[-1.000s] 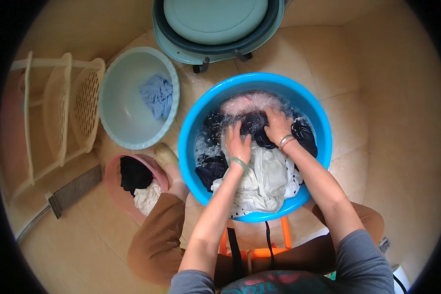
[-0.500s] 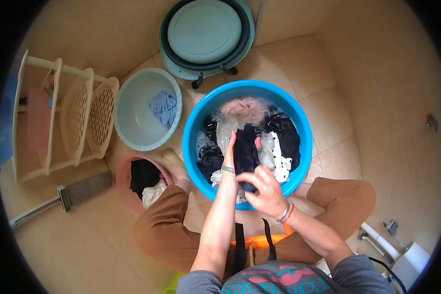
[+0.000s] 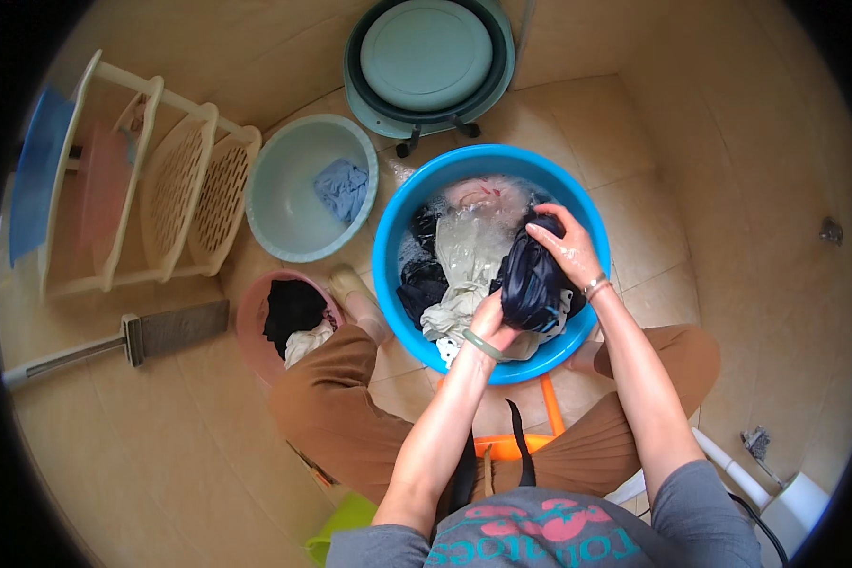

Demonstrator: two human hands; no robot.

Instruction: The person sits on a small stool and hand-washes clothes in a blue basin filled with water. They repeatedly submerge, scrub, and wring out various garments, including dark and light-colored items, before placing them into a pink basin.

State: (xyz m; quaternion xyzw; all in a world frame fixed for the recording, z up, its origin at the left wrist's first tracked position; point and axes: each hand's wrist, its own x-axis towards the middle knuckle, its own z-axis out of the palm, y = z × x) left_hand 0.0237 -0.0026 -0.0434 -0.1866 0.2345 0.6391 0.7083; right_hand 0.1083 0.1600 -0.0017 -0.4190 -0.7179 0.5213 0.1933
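A bunched dark navy garment (image 3: 532,279) is gathered between my two hands over the big blue tub (image 3: 384,275). My left hand (image 3: 494,320), with a green bangle at the wrist, grips its lower left side. Curled over its upper right side is my right hand (image 3: 570,248), thumb and fingers pressing the cloth. Soapy water fills the tub. A pink cloth (image 3: 488,196) lies at its far side, a whitish garment (image 3: 469,251) in the middle, and dark clothes (image 3: 423,286) along the left. Part of a white spotted cloth shows beneath my hands.
A pale green basin (image 3: 293,232) holds a light blue cloth (image 3: 342,189). Nearer stands a pink basin (image 3: 254,331) with black and white clothes. At left are a cream rack (image 3: 175,189) and a flat mop (image 3: 175,334); folded teal basins (image 3: 426,57) lean at the back.
The navy garment went from hanging stretched between my hands to a rounded bundle. My right hand moved up to its far right side; my left hand shifted lower and to the right.
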